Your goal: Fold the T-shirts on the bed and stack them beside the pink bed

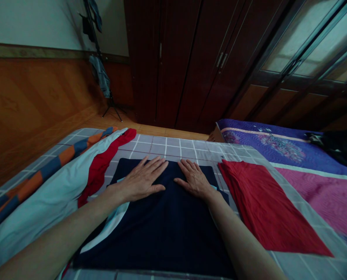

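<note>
A navy garment (167, 233) with white and light-blue side trim lies spread on the checked bed cover (173, 146) in front of me. My left hand (145, 177) rests flat on its upper left part, fingers stretched out. On the upper right part lies my right hand (193, 179), palm down with the fingers slightly spread. Both hands press on the cloth and grip nothing. To the right, apart from the navy garment, is a folded red garment (272, 206).
Left of the navy garment lie white-and-red clothing (53, 202) and an orange-and-blue checked cloth (50, 167). A purple and pink bedspread (307, 186) is at the right, with a dark garment (339, 144) on it. Behind stand a dark wardrobe (187, 62) and a clothes stand (97, 42).
</note>
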Demonstrator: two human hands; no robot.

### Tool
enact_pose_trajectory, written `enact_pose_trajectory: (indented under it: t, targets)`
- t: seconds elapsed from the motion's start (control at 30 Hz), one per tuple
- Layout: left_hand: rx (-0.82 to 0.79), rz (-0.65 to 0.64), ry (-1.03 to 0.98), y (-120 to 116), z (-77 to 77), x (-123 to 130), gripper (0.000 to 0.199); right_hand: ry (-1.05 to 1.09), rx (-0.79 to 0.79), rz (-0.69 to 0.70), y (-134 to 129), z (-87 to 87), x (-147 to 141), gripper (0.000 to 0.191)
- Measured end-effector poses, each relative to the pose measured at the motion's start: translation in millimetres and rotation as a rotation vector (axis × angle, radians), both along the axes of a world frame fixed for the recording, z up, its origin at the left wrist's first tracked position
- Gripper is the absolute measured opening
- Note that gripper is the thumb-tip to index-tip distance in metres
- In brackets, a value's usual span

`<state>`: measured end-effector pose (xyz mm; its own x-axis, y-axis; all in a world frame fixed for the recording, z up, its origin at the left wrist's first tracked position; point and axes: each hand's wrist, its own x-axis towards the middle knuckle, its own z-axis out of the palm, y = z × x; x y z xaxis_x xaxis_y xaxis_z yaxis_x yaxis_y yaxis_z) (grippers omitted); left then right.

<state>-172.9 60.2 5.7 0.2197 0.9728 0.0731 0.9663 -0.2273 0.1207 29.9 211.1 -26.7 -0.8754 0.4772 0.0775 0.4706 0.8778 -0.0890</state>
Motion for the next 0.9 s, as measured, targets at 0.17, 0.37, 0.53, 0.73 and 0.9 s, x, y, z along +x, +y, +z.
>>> enact_pose_trajectory:
  t: [0.17, 0.37, 0.53, 0.73, 0.9]
  targets:
    - [-0.140, -0.184, -0.066, -25, -5.0, 20, 0.076, -0.002, 0.009, 0.003, -1, -1.5, 0, 0.074]
    - [-0.166, 0.030, 0.012, -53, -16.6, -27, 0.071, -0.007, 0.016, -0.019, -4, 7.2, -3, 0.079]
    - [-0.215, 0.103, 0.035, -70, -14.6, -30, 0.068, 0.036, 0.022, 0.117, -49, 40.7, -11, 0.086]
    - [-0.084, 0.004, 0.000, -100, -4.2, -4, 0.069, -0.035, -0.077, 0.432, -127, 59.2, 21, 0.081]
    - [-0.070, 0.304, -0.124, -141, 11.8, -3, 0.038, 0.011, 0.090, 0.283, -141, 34.6, 93, 0.069]
